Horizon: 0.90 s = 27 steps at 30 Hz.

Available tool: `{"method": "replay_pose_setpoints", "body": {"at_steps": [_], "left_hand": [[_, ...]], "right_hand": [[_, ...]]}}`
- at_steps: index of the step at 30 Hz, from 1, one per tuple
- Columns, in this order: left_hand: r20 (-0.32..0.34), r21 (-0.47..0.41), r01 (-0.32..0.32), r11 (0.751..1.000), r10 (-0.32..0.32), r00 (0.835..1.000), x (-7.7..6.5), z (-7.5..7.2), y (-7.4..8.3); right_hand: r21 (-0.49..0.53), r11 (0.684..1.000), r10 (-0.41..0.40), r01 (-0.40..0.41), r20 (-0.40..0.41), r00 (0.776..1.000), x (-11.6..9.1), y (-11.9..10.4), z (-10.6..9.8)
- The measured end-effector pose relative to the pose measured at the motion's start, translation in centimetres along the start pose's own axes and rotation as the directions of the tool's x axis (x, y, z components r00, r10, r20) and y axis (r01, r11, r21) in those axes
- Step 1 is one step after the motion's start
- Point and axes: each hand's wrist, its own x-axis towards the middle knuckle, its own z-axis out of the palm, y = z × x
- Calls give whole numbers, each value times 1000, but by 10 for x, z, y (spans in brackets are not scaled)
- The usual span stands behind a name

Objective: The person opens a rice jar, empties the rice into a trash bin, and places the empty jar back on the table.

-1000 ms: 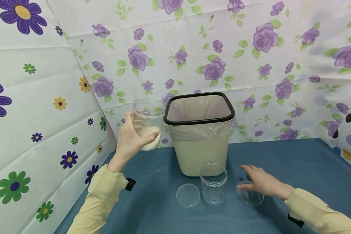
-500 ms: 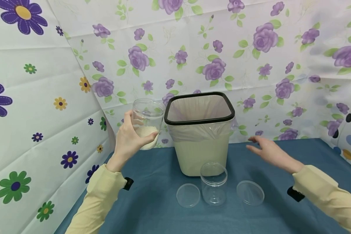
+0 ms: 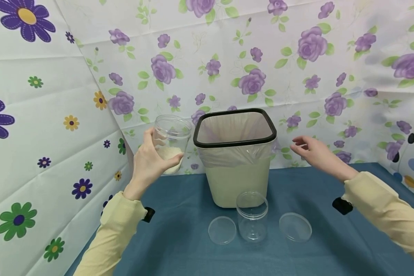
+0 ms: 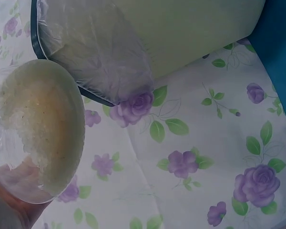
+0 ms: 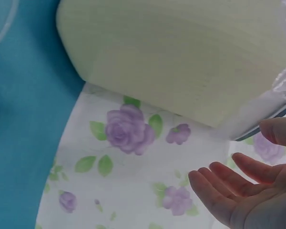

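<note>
My left hand grips a clear plastic jar, lidless and slightly tilted, left of the bin and above the table. White grains like rice fill its lower part. In the head view my right hand hovers in the air right of the bin, holding nothing, its fingers loosely bent. A second clear jar stands upright in front of the bin. One clear round lid lies left of that jar, and another lid lies to its right.
A cream trash bin with a black rim and a plastic liner stands at the back of the blue tablecloth. Flowered cloth hangs close behind it, with more patterned cloth at both sides.
My right hand has risen from over the right lid to beside the bin's upper part. My left hand has shifted slightly left with the jar, which leans a little more.
</note>
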Motion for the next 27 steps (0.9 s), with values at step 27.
{"method": "replay_pose_setpoints", "body": {"at_steps": [27], "left_hand": [[28,55,36,998,-37,999,9,5,-10]], "right_hand": [[6,1000,-23,23,-67,998,33,-43,-19]]}}
